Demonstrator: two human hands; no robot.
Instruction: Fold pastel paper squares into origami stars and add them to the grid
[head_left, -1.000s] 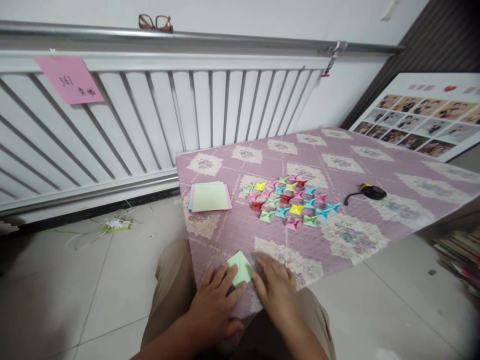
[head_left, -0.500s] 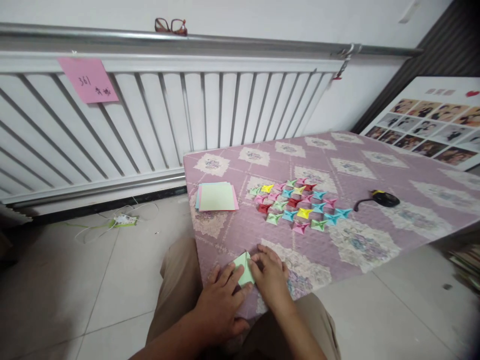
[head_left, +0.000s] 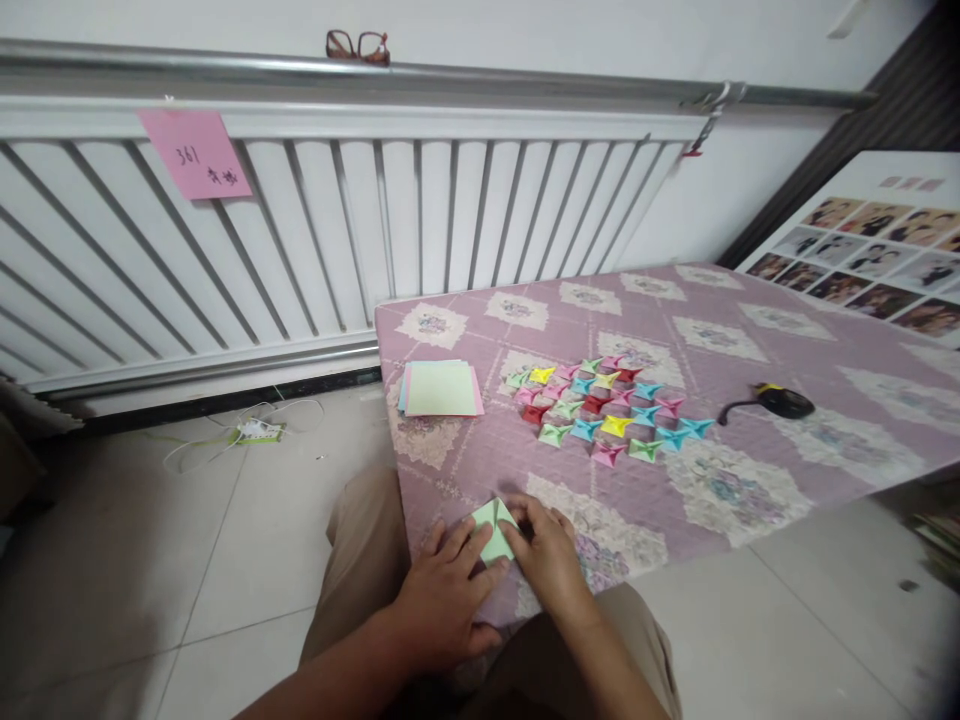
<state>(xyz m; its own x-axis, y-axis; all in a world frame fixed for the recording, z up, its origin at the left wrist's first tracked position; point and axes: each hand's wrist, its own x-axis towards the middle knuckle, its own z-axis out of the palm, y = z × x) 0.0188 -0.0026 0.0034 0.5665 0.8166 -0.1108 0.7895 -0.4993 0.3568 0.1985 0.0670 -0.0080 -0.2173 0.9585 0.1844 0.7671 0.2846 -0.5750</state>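
Note:
A pale green folded sheet of origami paper lies at the near edge of the table, with a slit or fold line running down from its top corner. My left hand is spread flat over its left side, fingertips and thumb resting on the paper. At the right side, my right hand has its thumb on the paper and its other fingers bent at the edge. What lies under those right fingertips is hidden. Beyond my hands stand several small folded paper pieces in green, pink, yellow, red and blue, set in slanting rows.
A stack of square coloured paper lies at the table's left side. A black object with a cord is on the right of the patterned tablecloth. Behind runs a white radiator bearing a pink note; glasses rest on the pipe.
The paper's top fold now shows a wider gap, and my right thumb has shifted slightly on it. My left hand stays on the paper. The whole view has shifted a little.

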